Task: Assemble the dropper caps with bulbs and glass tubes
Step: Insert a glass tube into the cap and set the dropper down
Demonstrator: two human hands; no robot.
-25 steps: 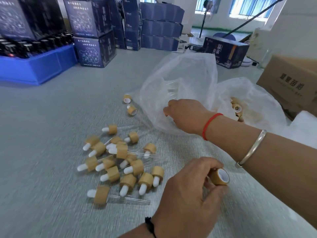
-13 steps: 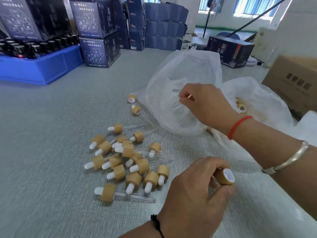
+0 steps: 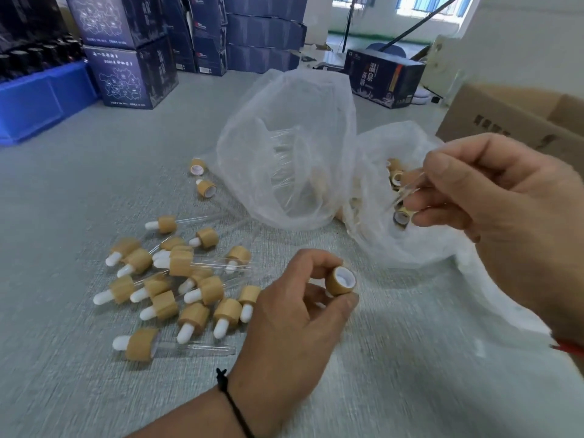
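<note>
Two hands up: the left hand (image 3: 294, 314) with one cap (image 3: 340, 280), the right hand (image 3: 493, 197) with one glass tube (image 3: 407, 188). Two plastic bags (image 3: 284, 147) on the table, and roughly sixteen finished droppers (image 3: 177, 279) piled alongside.

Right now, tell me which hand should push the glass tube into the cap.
The right hand. It already pinches a glass tube in its fingertips, raised over the bag of caps. The left hand grips a bamboo cap, white opening facing right, so it likely only steadies.
</note>
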